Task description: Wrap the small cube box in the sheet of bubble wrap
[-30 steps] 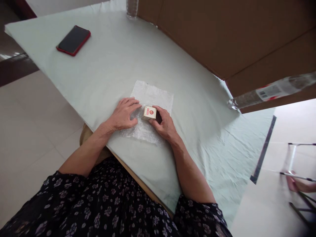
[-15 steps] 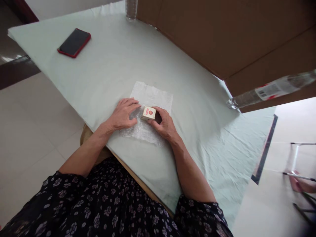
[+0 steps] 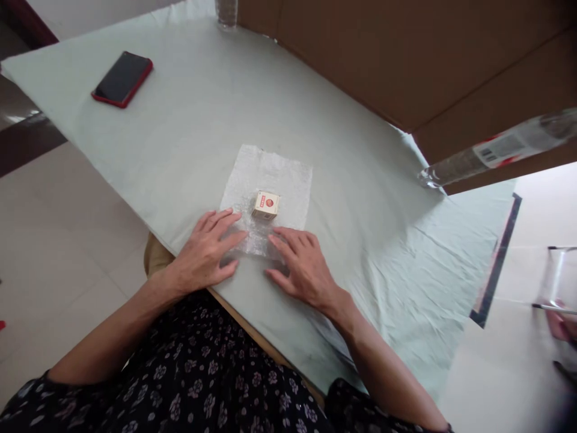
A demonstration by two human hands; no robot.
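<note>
A small cream box with a red label rests on a sheet of bubble wrap near the table's front edge. My left hand is open at the sheet's near left corner, its fingers spread over the plastic. Opposite it, my right hand is open too, fingertips by the sheet's near edge, a little below the box. Neither hand touches the box. Whether the fingertips press on the wrap or hover just above it, I cannot tell.
A phone in a red case lies at the far left of the cloth-covered table. A large brown cardboard panel stands along the back. One clear bottle is at the right, another bottle at the back.
My right hand has let go of the box and drawn back toward me. My left hand has also moved back to the near edge of the bubble wrap. The box stays on the wrap.
</note>
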